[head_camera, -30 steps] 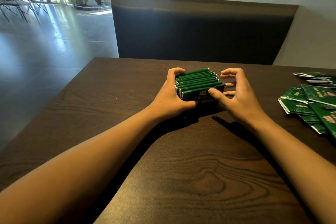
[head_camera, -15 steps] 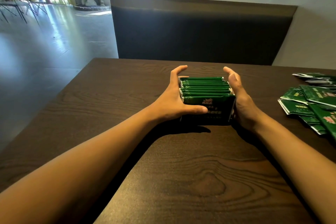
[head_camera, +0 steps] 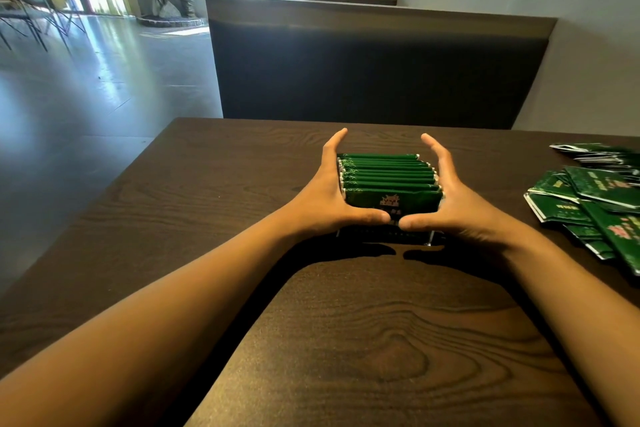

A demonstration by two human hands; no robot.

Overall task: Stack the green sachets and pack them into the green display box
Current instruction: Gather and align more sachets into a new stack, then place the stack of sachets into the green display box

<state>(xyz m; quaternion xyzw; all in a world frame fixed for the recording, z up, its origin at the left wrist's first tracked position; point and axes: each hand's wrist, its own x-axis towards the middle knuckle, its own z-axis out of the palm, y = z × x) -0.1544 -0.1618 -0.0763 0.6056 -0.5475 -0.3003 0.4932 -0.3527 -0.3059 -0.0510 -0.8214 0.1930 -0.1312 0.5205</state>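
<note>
A row of several green sachets (head_camera: 388, 173) stands on edge in the middle of the dark wooden table (head_camera: 225, 191). My left hand (head_camera: 322, 198) presses flat against the row's left end, fingers straight and pointing away from me. My right hand (head_camera: 460, 204) presses the right end the same way. Both thumbs lie across the front sachet and nearly meet at its lower middle. A dark base with pale corners (head_camera: 428, 242) shows under the row; I cannot tell whether it is the green display box.
A loose heap of green sachets (head_camera: 595, 204) lies at the table's right edge, with more sachets (head_camera: 588, 152) behind it. A dark bench back (head_camera: 374, 69) rises beyond the far table edge. To the left the table ends above a grey floor.
My fingers were curled over the fanned sachets; now they are straight along both ends. The row has been squared up and my right thumb has come across the front to meet the left one.
</note>
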